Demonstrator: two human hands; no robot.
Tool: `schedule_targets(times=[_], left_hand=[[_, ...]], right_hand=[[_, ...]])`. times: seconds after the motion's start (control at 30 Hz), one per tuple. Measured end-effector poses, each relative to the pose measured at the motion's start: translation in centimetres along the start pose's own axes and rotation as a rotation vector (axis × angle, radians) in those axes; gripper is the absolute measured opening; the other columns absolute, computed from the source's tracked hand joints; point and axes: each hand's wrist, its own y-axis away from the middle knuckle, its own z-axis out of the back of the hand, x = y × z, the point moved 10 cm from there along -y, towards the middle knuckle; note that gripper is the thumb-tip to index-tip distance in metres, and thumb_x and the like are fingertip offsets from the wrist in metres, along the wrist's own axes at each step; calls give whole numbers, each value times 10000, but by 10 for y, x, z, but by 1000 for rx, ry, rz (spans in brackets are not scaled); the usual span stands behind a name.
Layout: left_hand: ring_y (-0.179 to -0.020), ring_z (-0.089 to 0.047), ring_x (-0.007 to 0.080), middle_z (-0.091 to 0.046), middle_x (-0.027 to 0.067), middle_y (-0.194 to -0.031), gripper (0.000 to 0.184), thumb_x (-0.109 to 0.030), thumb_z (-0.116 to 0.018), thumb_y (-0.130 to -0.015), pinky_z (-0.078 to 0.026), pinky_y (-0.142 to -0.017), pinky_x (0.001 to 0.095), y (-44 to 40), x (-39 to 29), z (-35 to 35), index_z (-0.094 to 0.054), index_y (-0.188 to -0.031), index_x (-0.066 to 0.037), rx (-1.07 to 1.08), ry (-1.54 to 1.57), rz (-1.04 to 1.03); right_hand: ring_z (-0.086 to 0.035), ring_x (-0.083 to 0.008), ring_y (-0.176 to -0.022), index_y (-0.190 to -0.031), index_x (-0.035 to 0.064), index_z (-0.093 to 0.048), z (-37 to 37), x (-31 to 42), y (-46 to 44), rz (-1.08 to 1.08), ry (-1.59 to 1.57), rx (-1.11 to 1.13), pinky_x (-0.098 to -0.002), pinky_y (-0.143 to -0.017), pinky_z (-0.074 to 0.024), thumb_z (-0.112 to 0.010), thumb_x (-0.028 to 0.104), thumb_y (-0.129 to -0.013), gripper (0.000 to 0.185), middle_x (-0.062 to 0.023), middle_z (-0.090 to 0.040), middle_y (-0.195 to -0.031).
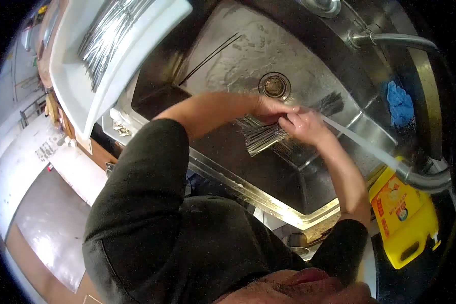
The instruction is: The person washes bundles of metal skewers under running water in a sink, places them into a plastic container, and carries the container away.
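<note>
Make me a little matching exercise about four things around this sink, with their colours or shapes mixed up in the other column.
1. Jug
2. Drain
3. Tub
4. Crumpled item

A. White, with many thin rods in it
B. Blue
C. Round, set in the floor of the sink
D. Yellow, with a handle

Pairs: 1-D, 2-C, 3-A, 4-B

No words, brand or numbers can be read clearly. The yellow jug (408, 218), just beyond the sink's right edge, bears a red and orange label (392, 205) with pale characters and a round blue-and-white emblem (402, 212); the print lies turned sideways, too small and blurred to make out.
</note>
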Motion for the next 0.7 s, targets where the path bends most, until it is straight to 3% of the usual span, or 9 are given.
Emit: schedule_targets(times=[0.03,0.07,0.13,0.17,0.27,0.3,0.4,0.6,0.7], left_hand=[[-903,-604,250,-612,152,-1018,684,-613,-473,-802,-463,-851,370,-5,31,-11,-530,-1098,1,215,114,160],[-875,-616,253,-621,147,-981,645,-583,-481,-817,-495,-806,365,-10,50,-6,-545,-1081,2,229,294,185],[-885,-617,253,-624,156,-965,625,-555,-511,-816,-514,-782,352,-14,39,-2,-549,-1075,12,36,336,113],[-894,-612,247,-611,155,-997,603,-531,-519,-823,-511,-795,356,-21,42,0,-541,-1081,13,63,426,97],[-912,-602,235,-588,149,-1044,529,-454,-537,-845,-509,-813,365,-46,55,4,-526,-1091,13,102,586,67],[-910,-602,234,-591,143,-1027,497,-424,-539,-854,-512,-806,367,-46,54,1,-527,-1090,12,69,566,65],[-853,-611,212,-607,109,-959,331,-268,-565,-865,-527,-760,346,-50,54,-6,-542,-1055,2,-41,549,75],[-761,-619,174,-628,76,-859,208,-188,-602,-837,-529,-668,311,-63,61,-5,-596,-942,-9,-125,392,44],[-713,-614,235,-642,106,-841,311,-293,-661,-768,-494,-634,333,-40,28,-6,-636,-799,15,-370,-38,47]], right_hand=[[-553,-256,-648,-807,176,-630,-7,-23,8,-201,-76,-39,-381,-511,-476,-658,262,-716,128,-49,-553,-712],[-551,-255,-647,-785,155,-626,-10,-28,11,-145,-115,-50,-385,-521,-473,-655,274,-718,140,-48,-553,-710],[-547,-254,-645,-742,113,-618,-1,-28,0,-30,-194,-75,-394,-540,-469,-649,299,-721,190,-46,-553,-707],[-567,-291,-823,-785,67,-591,-24,-59,16,-436,-264,241,-396,-684,-474,-619,217,-738,160,-111,-598,-929],[-549,-286,-925,-852,57,-589,-13,-67,17,-280,-134,129,-407,-829,-433,-580,185,-740,170,-101,-596,-947],[-467,-265,-1080,-917,93,-564,-10,-52,11,-39,145,117,-398,-924,-385,-560,174,-741,194,-103,-550,-1030],[-398,-274,-1186,-1044,93,-541,-5,-57,25,-124,267,231,-413,-984,-347,-535,115,-736,309,-118,-484,-1197],[-378,-330,-1199,-1268,105,-436,32,-84,76,-753,406,-66,-424,-988,-337,-543,68,-754,526,-157,-381,-1306],[-380,-330,-1196,-1303,62,-384,-16,-123,149,-1332,-516,-506,-392,-958,-347,-609,167,-792,568,-195,-361,-1322]])
